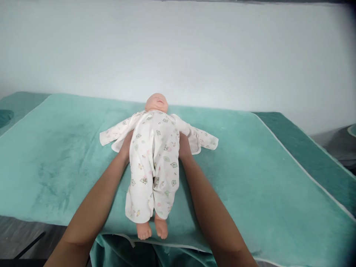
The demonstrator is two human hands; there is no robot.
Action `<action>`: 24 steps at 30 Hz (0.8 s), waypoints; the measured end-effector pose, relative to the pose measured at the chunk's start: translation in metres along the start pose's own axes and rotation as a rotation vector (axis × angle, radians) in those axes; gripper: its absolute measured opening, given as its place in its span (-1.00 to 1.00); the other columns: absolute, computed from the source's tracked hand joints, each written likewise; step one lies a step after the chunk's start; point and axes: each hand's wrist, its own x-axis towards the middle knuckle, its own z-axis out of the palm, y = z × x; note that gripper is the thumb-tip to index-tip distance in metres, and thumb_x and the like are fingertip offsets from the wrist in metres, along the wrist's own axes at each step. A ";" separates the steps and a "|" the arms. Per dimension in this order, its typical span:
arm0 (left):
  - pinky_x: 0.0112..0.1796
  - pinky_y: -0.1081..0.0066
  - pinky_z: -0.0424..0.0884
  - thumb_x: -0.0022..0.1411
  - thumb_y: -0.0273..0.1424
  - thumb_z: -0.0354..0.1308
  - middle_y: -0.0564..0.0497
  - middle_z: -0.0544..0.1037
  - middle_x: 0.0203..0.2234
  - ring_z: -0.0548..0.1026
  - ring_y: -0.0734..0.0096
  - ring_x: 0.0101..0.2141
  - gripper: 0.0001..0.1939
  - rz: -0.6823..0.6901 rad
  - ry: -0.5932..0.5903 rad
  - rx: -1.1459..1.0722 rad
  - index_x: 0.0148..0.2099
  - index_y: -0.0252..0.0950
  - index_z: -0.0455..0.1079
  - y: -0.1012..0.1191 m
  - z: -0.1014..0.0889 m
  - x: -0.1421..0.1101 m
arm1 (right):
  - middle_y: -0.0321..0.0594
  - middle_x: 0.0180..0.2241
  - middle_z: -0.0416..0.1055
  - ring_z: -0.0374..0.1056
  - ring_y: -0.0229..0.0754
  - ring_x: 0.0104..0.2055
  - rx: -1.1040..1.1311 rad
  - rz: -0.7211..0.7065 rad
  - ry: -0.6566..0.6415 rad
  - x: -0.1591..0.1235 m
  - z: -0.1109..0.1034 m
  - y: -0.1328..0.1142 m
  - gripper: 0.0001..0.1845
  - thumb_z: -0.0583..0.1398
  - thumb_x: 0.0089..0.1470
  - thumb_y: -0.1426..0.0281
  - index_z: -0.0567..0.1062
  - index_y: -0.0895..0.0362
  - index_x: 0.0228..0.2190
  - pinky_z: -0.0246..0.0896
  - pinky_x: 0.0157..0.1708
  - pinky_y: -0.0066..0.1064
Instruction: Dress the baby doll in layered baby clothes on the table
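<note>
A baby doll [157, 102] lies on its back, head toward the wall and bare feet toward me. It wears a white printed top [116, 131] with both sleeves spread outward, and matching trousers [167, 163] that reach high up the chest. My left hand [127, 146] is closed against the doll's side at the left, partly under the top. At the opposite side my right hand [184, 145] clasps the doll at the same height. The fingers of both hands are largely hidden by the doll and its clothes.
Beneath the doll is a padded surface with a light green plush cover [250, 185] edged in pale piping. Darker green cover [311, 155] shows at the right. A white wall [178, 52] rises behind. Grey floor [25, 237] shows at lower left.
</note>
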 end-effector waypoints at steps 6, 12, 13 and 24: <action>0.18 0.11 0.31 0.18 -0.25 0.24 0.03 0.56 0.10 0.41 -0.03 0.16 -0.66 0.058 -0.046 0.061 -0.02 -0.26 0.53 -0.004 -0.005 -0.001 | -0.05 -0.13 0.59 0.40 0.15 -0.06 -0.013 -0.038 -0.015 0.000 0.000 -0.002 -0.75 0.13 0.05 0.30 0.56 0.13 -0.32 0.27 -0.03 -0.11; 0.17 0.00 0.31 0.19 -0.19 0.23 -0.03 0.61 -0.02 0.43 -0.06 0.12 -0.68 -0.001 -0.047 0.019 -0.08 -0.24 0.53 -0.001 -0.004 0.000 | -0.09 -0.30 0.59 0.42 0.13 -0.16 -0.016 -0.026 -0.010 0.000 0.001 0.000 -0.83 0.12 -0.02 0.32 0.49 0.11 -0.49 0.32 -0.16 -0.16; 0.17 0.01 0.31 0.20 -0.19 0.22 -0.02 0.62 -0.04 0.44 -0.05 0.11 -0.70 -0.016 -0.054 0.014 -0.08 -0.23 0.53 -0.001 -0.004 0.000 | -0.10 -0.30 0.59 0.42 0.12 -0.16 -0.016 -0.026 -0.008 0.000 0.001 0.000 -0.83 0.12 -0.01 0.32 0.48 0.10 -0.50 0.32 -0.16 -0.17; 0.17 0.14 0.31 0.18 -0.18 0.24 0.03 0.63 -0.08 0.43 0.04 0.11 -0.73 0.027 -0.030 0.049 -0.12 -0.19 0.55 -0.003 -0.005 0.001 | -0.08 -0.24 0.58 0.43 0.15 -0.10 -0.069 -0.032 -0.009 0.004 0.003 0.005 -0.85 0.12 0.05 0.33 0.48 0.08 -0.44 0.32 -0.07 -0.05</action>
